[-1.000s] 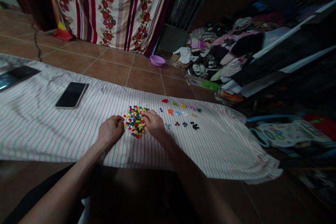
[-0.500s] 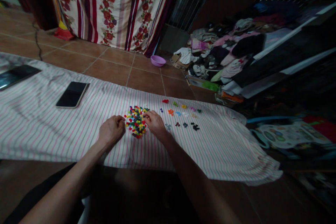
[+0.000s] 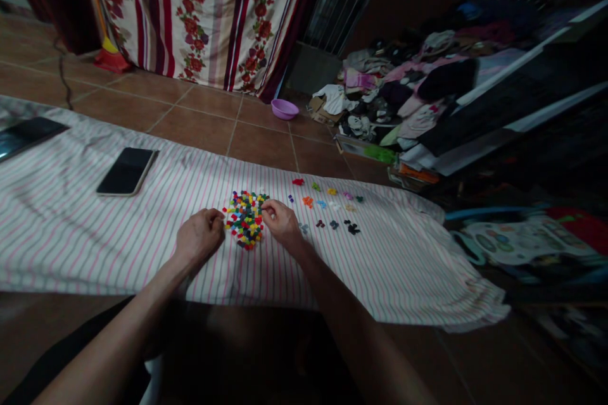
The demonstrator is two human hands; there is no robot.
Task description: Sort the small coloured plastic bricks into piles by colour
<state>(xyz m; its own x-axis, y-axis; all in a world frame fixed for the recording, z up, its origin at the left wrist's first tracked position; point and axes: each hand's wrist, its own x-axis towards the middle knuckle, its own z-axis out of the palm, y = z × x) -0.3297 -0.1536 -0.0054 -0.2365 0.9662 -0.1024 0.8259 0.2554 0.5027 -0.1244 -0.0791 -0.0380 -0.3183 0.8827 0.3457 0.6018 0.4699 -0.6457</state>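
Note:
A pile of small multicoloured pieces, like tiny cubes or beads (image 3: 246, 220), lies on a striped cloth (image 3: 156, 228). My left hand (image 3: 200, 235) rests at the pile's left edge with its fingers curled closed; whatever they may hold is hidden. On the right edge, my right hand (image 3: 284, 221) pinches thumb and fingertips together over the pieces, and anything between them is too small to make out. Beyond it sit little groups sorted by colour, among them red pieces (image 3: 297, 182), orange pieces (image 3: 308, 202), yellow pieces (image 3: 332, 192) and black pieces (image 3: 352, 228).
A phone (image 3: 126, 172) lies on the cloth to the left, with a larger dark device (image 3: 28, 136) farther out. On the tiled floor behind are a purple basin (image 3: 284, 109) and a heap of clothes (image 3: 394, 92). A floral curtain (image 3: 213, 19) hangs at the back.
The view has shifted slightly, moving everything a little to the left. My right hand keeps its pinch at the pile's right edge; my left hand stays beside the pile.

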